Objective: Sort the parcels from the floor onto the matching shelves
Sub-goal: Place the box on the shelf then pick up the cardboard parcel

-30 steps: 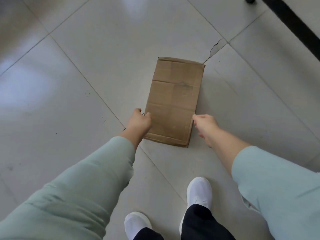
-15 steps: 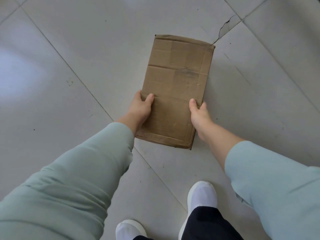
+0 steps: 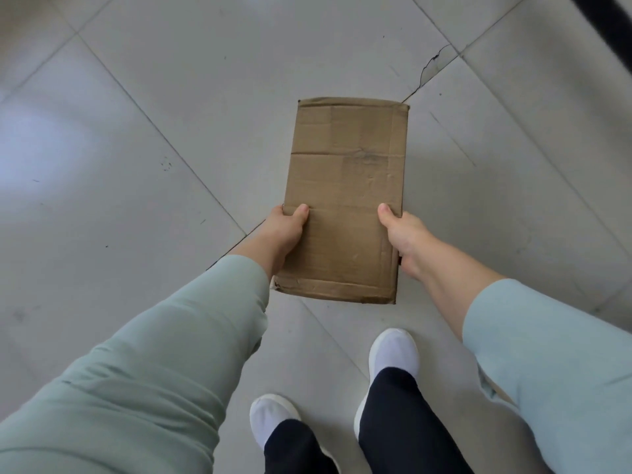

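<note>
A flat brown cardboard parcel (image 3: 345,200) is held out in front of me above the grey tiled floor, its long side pointing away. My left hand (image 3: 285,232) grips its near left edge, thumb on top. My right hand (image 3: 402,234) grips the near right edge the same way. The fingers under the parcel are hidden. No label shows on the parcel's upper face, only creases and old tape marks.
Grey floor tiles (image 3: 136,165) fill the view, with a crack (image 3: 427,68) at a tile corner beyond the parcel. A dark bar (image 3: 605,25) crosses the top right corner. My white shoes (image 3: 393,354) stand below the parcel. No shelves are visible.
Both hands closed on the sides of the parcel and raised it from the floor. It now sits squarer to me and closer to the camera.
</note>
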